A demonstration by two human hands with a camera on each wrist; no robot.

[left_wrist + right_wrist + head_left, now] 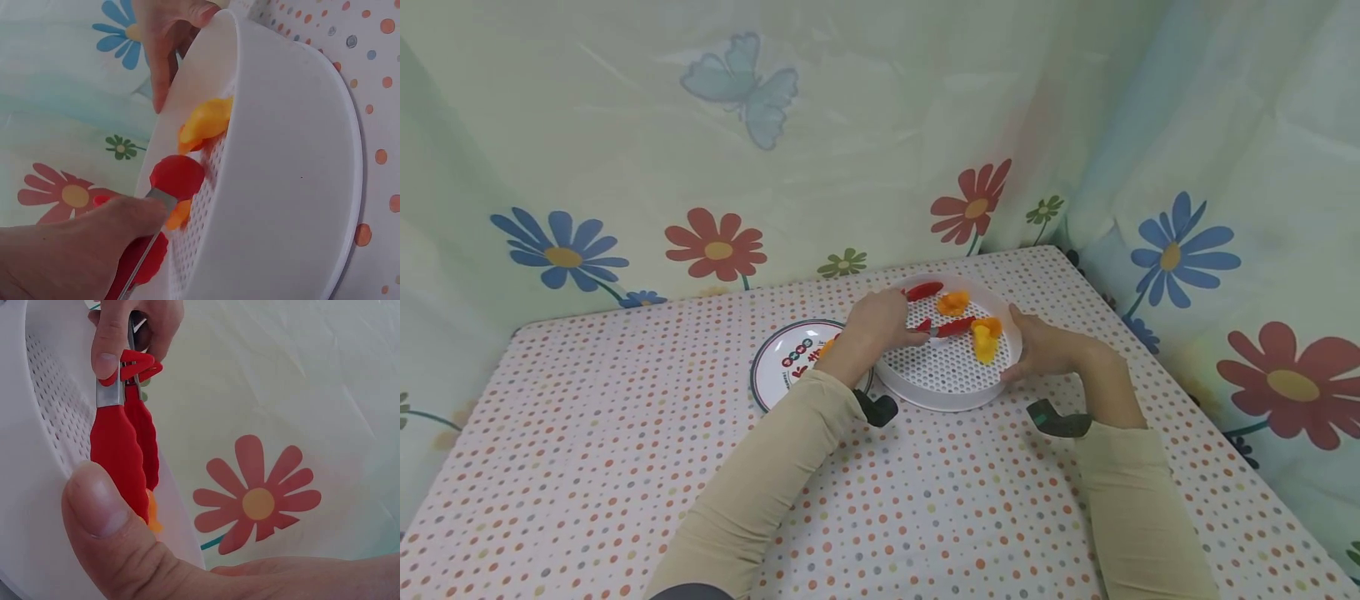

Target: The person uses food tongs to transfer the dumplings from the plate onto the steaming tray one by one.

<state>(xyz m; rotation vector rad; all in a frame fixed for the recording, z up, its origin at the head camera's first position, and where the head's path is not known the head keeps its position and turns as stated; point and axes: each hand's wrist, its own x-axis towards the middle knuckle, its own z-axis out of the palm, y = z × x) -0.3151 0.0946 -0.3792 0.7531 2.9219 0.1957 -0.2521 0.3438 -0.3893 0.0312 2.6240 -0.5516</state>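
Head view, and our left hand [874, 321] reaches in over the left wall of the white sieve [940, 398], thumb and fingers wrapped firmly round the tongs [953, 327]! We see the tongs' two red heads parted, both inside the sieve, pointing toward its right side, ahead of our gripping fingers. Across at the sieve's right wall, our right hand [1045, 346] curves round the outside, thumb toward the near side, fingers toward the far side, holding it there.

Right at the tip of the nearer red head, toward the sieve's right side, we spot a yellow-and-orange clump [986, 343]; whether the two touch, we can't tell. One orange piece [953, 303] lies on the holes in the sieve's far half.

And the writing! Just left of the sieve sits a dark-rimmed white plate [772, 358], with a row of small round badges and big red lettering, partly hidden by our left forearm and too small for us to read. Another bit of orange peeks out over that plate, beside our wrist
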